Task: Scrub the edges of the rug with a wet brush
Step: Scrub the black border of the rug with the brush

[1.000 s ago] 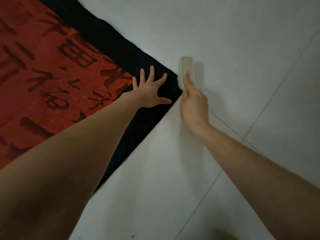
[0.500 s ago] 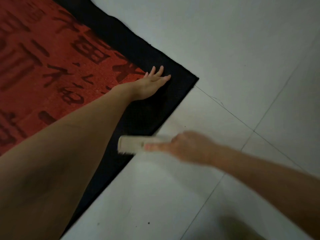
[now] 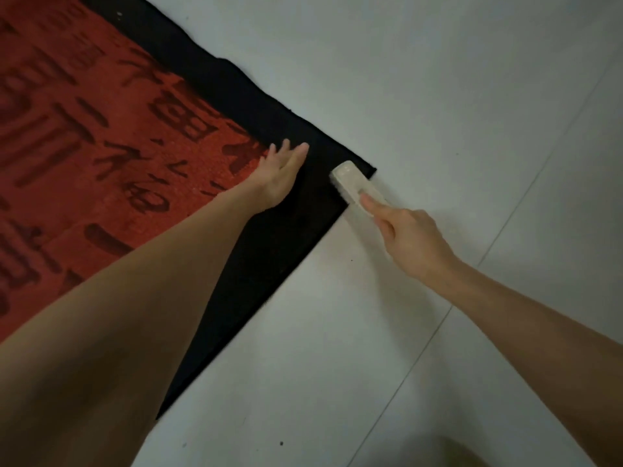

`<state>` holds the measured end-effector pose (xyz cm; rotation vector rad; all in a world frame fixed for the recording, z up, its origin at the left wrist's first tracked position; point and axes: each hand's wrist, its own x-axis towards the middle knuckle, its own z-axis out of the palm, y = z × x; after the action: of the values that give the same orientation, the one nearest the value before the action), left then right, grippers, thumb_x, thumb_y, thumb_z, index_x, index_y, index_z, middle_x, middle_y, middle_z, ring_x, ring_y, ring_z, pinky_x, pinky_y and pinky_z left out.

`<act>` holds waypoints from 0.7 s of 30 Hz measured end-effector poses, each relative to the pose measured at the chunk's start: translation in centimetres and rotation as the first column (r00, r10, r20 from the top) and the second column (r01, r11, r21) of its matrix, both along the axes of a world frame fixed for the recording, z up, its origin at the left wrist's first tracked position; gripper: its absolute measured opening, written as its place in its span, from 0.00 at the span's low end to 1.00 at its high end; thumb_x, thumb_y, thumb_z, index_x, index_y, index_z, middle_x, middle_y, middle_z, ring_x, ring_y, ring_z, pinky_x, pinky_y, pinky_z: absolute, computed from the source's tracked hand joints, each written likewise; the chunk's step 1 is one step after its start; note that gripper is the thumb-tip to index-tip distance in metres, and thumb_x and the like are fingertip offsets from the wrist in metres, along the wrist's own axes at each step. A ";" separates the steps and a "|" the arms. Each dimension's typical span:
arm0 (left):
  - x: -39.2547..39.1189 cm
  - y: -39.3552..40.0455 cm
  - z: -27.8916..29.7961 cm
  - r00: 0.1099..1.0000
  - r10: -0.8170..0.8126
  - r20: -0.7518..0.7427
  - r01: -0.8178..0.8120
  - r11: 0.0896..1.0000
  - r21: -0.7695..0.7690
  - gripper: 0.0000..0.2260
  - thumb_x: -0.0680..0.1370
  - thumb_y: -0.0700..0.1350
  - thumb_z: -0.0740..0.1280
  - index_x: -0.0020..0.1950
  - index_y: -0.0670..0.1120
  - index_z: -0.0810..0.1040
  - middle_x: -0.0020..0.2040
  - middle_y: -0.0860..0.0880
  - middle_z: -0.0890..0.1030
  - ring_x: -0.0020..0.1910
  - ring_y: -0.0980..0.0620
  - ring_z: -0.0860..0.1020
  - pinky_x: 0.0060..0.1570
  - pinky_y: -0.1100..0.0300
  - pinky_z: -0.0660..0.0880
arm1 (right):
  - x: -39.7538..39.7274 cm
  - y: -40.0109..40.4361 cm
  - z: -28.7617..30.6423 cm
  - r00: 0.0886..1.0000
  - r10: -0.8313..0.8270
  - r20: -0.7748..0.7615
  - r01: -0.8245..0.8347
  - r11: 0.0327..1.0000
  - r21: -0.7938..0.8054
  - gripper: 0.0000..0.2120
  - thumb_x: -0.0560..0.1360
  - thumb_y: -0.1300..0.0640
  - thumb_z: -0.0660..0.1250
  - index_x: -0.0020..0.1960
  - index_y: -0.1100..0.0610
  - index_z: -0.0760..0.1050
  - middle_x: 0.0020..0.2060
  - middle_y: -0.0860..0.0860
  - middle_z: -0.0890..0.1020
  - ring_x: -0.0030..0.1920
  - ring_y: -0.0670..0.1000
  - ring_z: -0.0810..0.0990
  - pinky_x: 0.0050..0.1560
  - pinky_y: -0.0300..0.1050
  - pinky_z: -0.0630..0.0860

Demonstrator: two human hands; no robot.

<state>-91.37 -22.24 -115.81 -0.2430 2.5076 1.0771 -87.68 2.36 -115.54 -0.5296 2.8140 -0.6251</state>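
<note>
The right hand (image 3: pixel 409 237) grips a pale brush (image 3: pixel 354 185), fingers curled round its handle, head on the rug's black border (image 3: pixel 269 251) near the corner; the left hand (image 3: pixel 281 175) presses flat, fingers together; pale tiled floor (image 3: pixel 438 96) beyond

**Layout around the rug corner**

Rug (image 3: pixel 101 146) lies on floor (image 3: pixel 438 96), its corner toward frame centre. Left hand (image 3: pixel 281 175) rests flat on rug, just inside corner. Brush (image 3: pixel 354 187) sits at the corner's near edge, right of left hand. Right hand (image 3: pixel 408 237) grips brush, over floor.
</note>
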 end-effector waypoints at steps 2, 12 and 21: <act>0.8 -1.3 -0.7 0.988 0.148 -0.042 -0.152 0.981 -0.116 0.23 0.85 0.53 0.43 0.80 0.52 0.51 0.81 0.49 0.46 0.79 0.48 0.41 0.76 0.49 0.36 | 2.5 -4.1 -0.2 0.991 0.124 0.049 -0.122 0.992 -0.035 0.25 0.82 0.57 0.56 0.73 0.35 0.59 0.36 0.57 0.78 0.34 0.57 0.76 0.40 0.51 0.76; 4.9 -2.4 -1.6 0.979 0.144 0.143 -0.111 0.970 -0.216 0.23 0.85 0.47 0.42 0.80 0.54 0.40 0.80 0.48 0.39 0.78 0.42 0.36 0.75 0.46 0.36 | -3.8 -5.3 -0.3 0.999 0.015 -0.044 -0.010 0.993 0.120 0.23 0.82 0.59 0.55 0.74 0.44 0.64 0.54 0.65 0.80 0.52 0.67 0.78 0.53 0.56 0.75; 5.8 -2.9 -1.1 0.980 0.003 0.201 0.063 0.946 -0.319 0.25 0.84 0.54 0.43 0.80 0.56 0.39 0.80 0.45 0.36 0.77 0.39 0.36 0.75 0.45 0.39 | -8.2 -4.7 0.3 0.998 -0.045 -0.043 0.054 0.973 0.226 0.22 0.81 0.60 0.53 0.75 0.52 0.63 0.59 0.65 0.76 0.57 0.64 0.77 0.53 0.50 0.71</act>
<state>-85.54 -25.16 -116.90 -0.3832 2.4830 0.5884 -95.92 -2.34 -115.28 -0.4330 2.8909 -0.2972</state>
